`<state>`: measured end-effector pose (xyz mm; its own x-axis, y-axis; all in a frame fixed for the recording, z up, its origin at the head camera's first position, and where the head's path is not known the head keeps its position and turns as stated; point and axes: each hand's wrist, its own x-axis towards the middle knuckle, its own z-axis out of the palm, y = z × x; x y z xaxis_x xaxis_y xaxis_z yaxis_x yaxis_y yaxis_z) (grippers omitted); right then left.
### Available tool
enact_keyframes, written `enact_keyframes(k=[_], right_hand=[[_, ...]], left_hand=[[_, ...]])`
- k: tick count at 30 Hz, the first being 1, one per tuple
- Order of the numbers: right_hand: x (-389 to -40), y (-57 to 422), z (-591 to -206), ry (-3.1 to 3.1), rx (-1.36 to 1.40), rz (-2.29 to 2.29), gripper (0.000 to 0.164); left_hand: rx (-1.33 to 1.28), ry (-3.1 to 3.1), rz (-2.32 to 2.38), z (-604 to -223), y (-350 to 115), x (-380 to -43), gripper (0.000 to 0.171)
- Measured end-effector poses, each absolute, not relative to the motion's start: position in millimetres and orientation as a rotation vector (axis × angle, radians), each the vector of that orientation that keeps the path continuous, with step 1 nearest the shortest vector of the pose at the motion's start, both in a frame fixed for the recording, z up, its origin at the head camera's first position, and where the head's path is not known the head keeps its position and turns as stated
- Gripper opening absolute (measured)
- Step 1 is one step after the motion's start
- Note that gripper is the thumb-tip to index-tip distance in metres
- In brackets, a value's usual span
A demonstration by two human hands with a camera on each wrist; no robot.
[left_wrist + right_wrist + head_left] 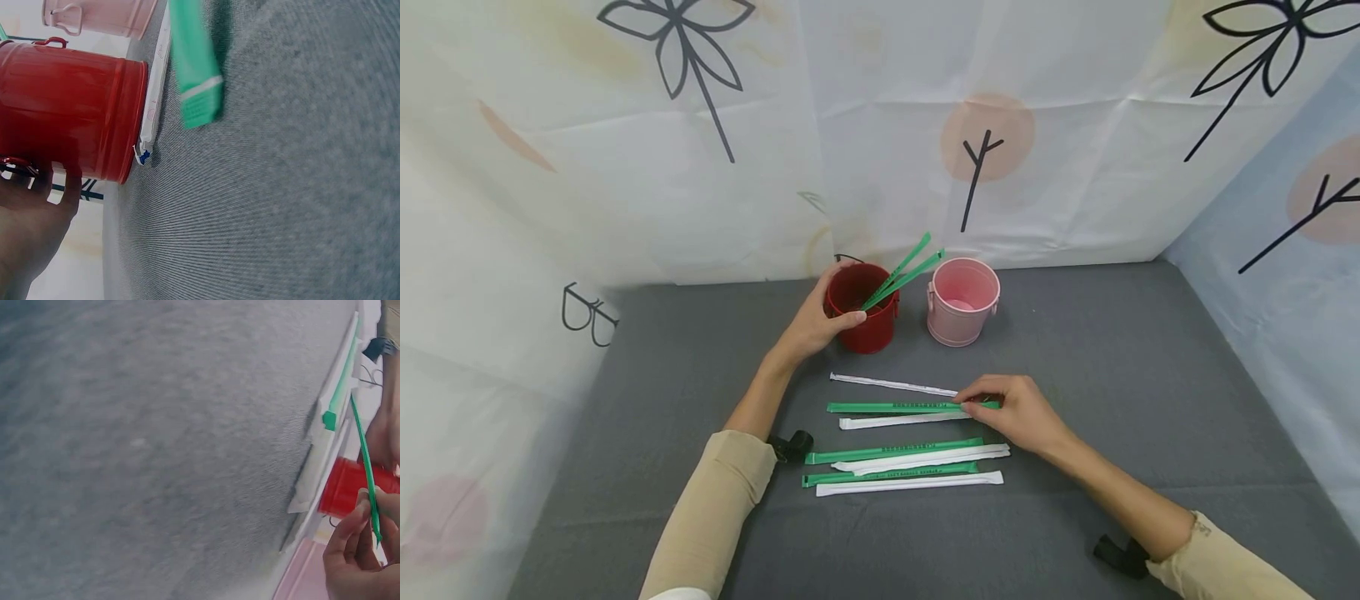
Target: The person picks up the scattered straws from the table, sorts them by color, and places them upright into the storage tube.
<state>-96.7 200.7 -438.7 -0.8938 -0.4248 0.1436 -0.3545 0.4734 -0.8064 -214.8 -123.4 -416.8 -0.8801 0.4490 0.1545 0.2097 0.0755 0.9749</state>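
Note:
At the back of the table my left hand [814, 323] holds the small red bucket [871, 337] by its side, thumb at the front of the rim. Two green-wrapped straws [901, 282] lean inside that bucket, their upper ends sticking out to the right. My right hand [1013, 410] pinches one end of another green-wrapped straw [887, 408] between thumb and fingers. This straw [362, 440] is raised off the cloth in the right wrist view, and its free end [201, 103] looks blurred in the left wrist view. White-wrapped straws [887, 383] lie on either side below it.
A pink bucket [957, 327] stands right of the red one. Nearer the front lie several more straws, green-wrapped [887, 452] and white-wrapped [910, 484], roughly parallel. Grey cloth [1150, 358] covers the table, with a printed white curtain [880, 167] behind.

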Motion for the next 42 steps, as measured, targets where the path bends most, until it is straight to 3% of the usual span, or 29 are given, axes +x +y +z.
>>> enact_keyframes(k=[10,42], right_hand=[[-107.9,201.8,-422.4,2.44,-0.359,-1.651,0.015],[-160.5,208.4,-333.9,2.66,-0.422,-1.797,0.018]], left_hand=[[0.671,2.156,1.913,-419.3,-123.3,-215.9,0.079],[0.711,2.136,1.955,-430.2,-124.7,-223.0,0.08]])
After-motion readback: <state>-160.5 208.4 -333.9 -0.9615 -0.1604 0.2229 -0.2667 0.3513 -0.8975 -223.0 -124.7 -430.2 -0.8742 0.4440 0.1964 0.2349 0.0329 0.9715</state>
